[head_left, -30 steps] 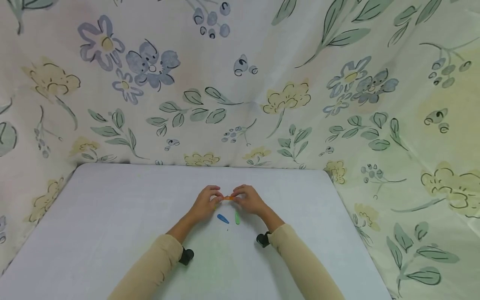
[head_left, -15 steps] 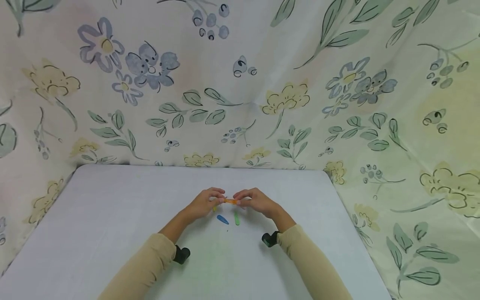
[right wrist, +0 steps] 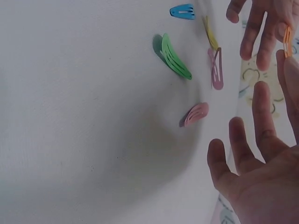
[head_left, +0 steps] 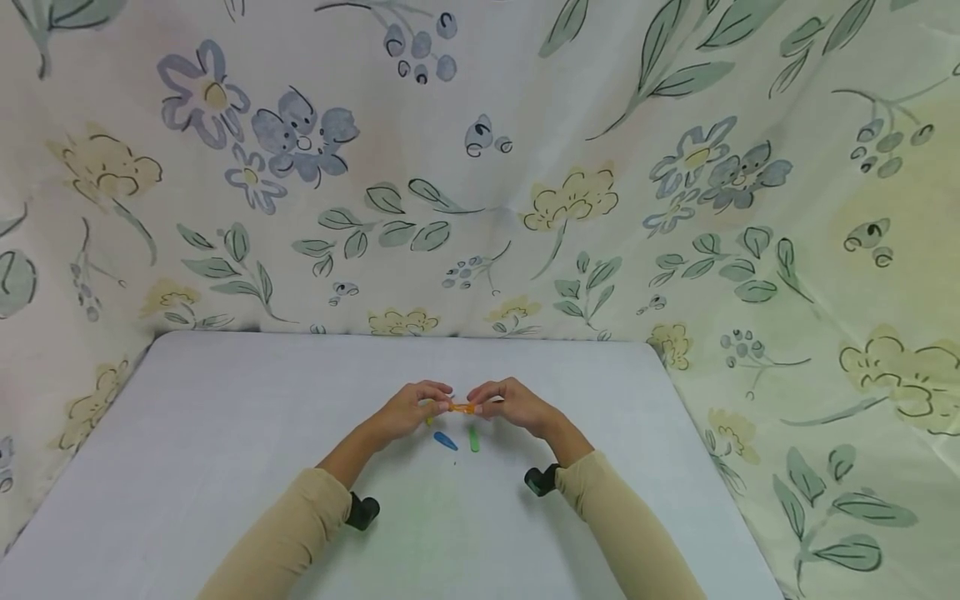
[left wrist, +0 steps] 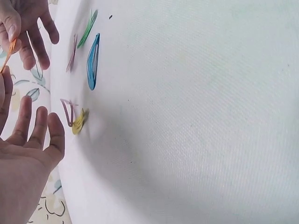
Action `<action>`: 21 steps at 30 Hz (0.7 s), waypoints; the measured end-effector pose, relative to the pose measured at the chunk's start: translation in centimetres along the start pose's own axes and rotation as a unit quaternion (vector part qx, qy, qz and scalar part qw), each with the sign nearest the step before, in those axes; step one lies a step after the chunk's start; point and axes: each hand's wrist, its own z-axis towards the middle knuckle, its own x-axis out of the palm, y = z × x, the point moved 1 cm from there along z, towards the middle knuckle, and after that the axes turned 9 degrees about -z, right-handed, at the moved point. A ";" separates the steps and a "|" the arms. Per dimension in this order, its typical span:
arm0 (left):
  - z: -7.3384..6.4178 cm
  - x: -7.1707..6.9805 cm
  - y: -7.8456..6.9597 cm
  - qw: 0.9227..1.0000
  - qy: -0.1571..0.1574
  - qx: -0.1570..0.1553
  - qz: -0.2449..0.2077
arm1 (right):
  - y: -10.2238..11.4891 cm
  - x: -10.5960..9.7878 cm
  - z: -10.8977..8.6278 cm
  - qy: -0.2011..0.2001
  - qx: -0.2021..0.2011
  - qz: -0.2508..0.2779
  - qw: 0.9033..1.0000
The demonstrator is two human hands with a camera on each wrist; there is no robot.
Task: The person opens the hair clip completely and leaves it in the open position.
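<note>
An orange snap hair clip (head_left: 461, 408) spans the gap between the two hands, above the table. The left hand (head_left: 407, 410) pinches one end with thumb and index finger; the right hand (head_left: 517, 405) pinches the other end the same way. In both wrist views the remaining fingers are spread away from the clip. Below the hands lie a blue hair clip (left wrist: 93, 65) and a green one (right wrist: 174, 58). Farther back are a yellow clip (left wrist: 78, 123), a mauve clip (right wrist: 217, 77) and a pink clip (right wrist: 197, 113), mostly hidden by the hands in the head view.
A white table (head_left: 247, 450) carries the clips. Floral cloth (head_left: 450, 167) hangs behind it and shows along both sides. Each wrist bears a black camera (head_left: 363, 511), below beige sleeves (head_left: 277, 533).
Both hands have come slightly nearer the person and the right hand has moved a little right, still pinching the orange clip. More of its length shows between the fingers. The blue and green clips stay put.
</note>
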 end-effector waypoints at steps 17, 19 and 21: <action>0.0 -0.1 -0.5 0.999 -0.029 0.037 0.008 | 0.5 -0.1 0.2 -0.040 -0.018 -0.056 0.997; 0.2 0.0 -0.4 0.998 -0.042 0.047 0.020 | 0.5 -0.1 0.2 -0.052 -0.012 -0.063 0.997; 0.3 0.2 -0.3 0.995 -0.060 0.064 0.043 | 0.4 0.1 0.3 -0.071 -0.012 -0.073 0.995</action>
